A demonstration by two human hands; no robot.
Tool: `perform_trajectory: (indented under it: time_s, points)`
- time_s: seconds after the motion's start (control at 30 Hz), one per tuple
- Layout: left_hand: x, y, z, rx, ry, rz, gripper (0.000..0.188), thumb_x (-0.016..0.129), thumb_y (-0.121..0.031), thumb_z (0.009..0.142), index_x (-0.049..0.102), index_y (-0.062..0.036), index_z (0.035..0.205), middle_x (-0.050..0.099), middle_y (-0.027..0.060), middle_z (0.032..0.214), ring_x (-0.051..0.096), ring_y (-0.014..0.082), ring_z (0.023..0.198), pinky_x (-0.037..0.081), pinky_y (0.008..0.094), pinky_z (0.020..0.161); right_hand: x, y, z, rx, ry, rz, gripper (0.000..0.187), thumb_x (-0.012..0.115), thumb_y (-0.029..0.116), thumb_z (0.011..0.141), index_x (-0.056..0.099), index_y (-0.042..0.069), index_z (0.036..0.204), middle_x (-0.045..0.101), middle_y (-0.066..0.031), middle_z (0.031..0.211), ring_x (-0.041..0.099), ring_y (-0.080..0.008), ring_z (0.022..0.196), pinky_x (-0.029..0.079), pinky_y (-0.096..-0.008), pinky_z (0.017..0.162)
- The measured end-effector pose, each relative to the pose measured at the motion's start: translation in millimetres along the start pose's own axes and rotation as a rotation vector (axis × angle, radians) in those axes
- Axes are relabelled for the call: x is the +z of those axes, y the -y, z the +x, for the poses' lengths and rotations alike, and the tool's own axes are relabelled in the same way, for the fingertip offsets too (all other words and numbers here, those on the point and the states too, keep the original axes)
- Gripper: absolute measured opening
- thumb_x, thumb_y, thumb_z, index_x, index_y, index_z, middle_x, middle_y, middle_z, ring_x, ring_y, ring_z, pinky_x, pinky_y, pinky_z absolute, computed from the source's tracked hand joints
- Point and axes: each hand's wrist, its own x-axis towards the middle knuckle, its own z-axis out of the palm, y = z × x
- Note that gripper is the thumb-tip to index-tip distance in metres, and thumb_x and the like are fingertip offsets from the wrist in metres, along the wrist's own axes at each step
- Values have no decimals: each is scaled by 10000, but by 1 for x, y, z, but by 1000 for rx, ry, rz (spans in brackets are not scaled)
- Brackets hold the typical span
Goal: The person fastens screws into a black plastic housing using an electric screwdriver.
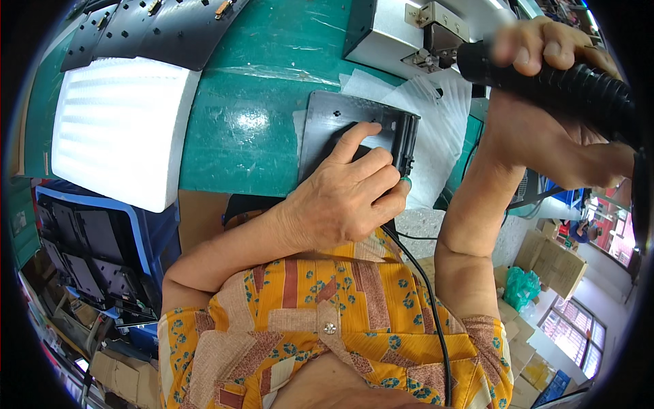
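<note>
My left hand (354,191) lies over the near part of a black flat panel (323,116) on the green worktable. Its index finger stretches across the panel's face, while the other fingers curl at the near right edge, beside the small raised fittings. Raised at the upper right, my right hand (545,102) is wrapped around a thick black cylindrical tool with a ribbed body (558,85). The tool's blunt end points left, near a metal fixture, and its other end runs out of view. The fingertips at its top are partly blurred.
White foam sheet (432,116) lies under and beside the panel. A metal box fixture (392,41) stands at the back. To the left are a white foam block (116,129), more black panels (150,34) and a blue crate (146,225) of black parts. A black cable (426,279) hangs before me.
</note>
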Motion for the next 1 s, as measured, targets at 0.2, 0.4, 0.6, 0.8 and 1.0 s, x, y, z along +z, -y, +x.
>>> perform_trajectory:
  time_s: [0.2,0.4,0.6,0.8,1.0]
  points:
    - [1,0,2,33,-15,52,188,717,-73,720,728,-2,895,450,21,677,547,212,718,460,581,1045,22,25,-41,89,-252,84,944,631,896,716,665,99,1219,579,-63,1003,558,-206,841,447,-381,763]
    - [5,4,2,79,-59,126,224,721,-70,672,745,-18,889,438,6,667,545,186,677,476,557,1034,34,48,-86,148,-338,-45,931,619,877,753,628,106,1275,582,-47,1004,547,-185,829,433,-366,741]
    - [9,7,-2,95,-84,156,244,725,-87,640,752,-29,876,442,6,669,552,183,697,482,544,1022,48,45,-92,166,-328,-38,936,600,889,757,624,121,1292,584,-37,1013,549,-181,835,437,-358,734]
    - [11,6,-3,104,-110,163,251,726,-81,633,755,-36,878,460,9,677,561,184,709,483,539,1018,49,41,-95,171,-299,18,945,587,903,752,628,128,1292,593,-47,1032,554,-188,840,443,-361,734]
    - [12,6,-4,92,-112,162,233,731,-87,639,750,-40,866,470,4,681,563,178,713,477,538,1024,52,38,-97,166,-312,-24,980,557,944,730,638,141,1286,602,-53,1028,564,-194,840,450,-366,715]
